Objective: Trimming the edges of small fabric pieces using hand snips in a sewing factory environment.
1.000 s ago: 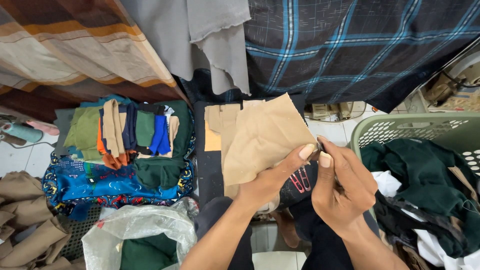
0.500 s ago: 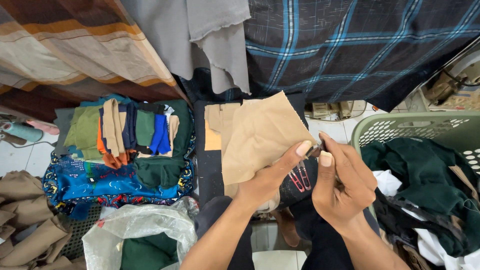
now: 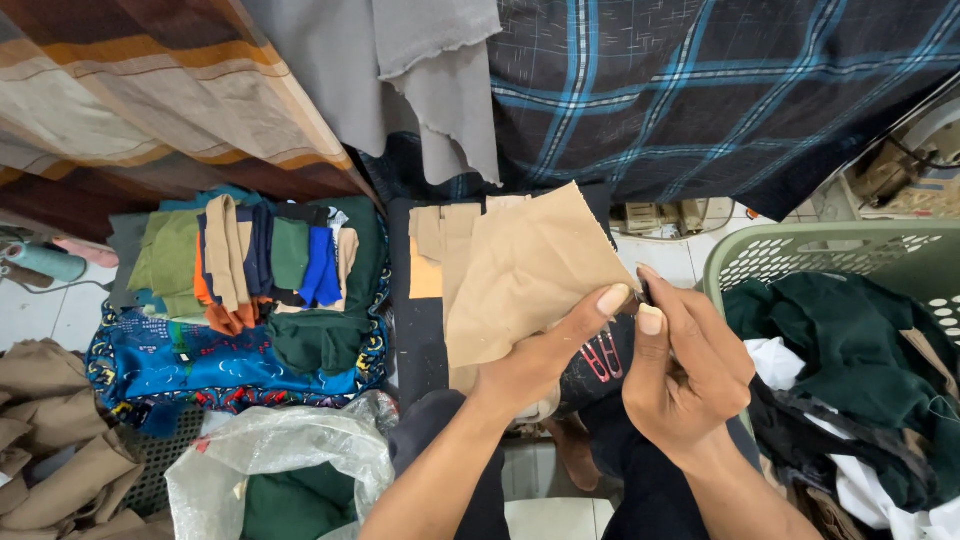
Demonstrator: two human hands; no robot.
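Fingers (image 3: 612, 300) still pinching tan cloth (image 3: 525, 270)

A pile of folded cloths (image 3: 250, 290) lies left of the fabric pieces (image 3: 520, 270), with a plastic bag (image 3: 285, 465) in front of it. A laundry basket (image 3: 800, 250) stands to the right with clothes (image 3: 850, 350) in it, and hanging cloth (image 3: 700, 90) lies behind everything.

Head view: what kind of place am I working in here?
Probably a small home tailoring or fabric-sorting corner. Both hands, left hand and right hand, pinch a tan fabric piece; sorted cloth scraps lie stacked beside a green laundry basket of garments.
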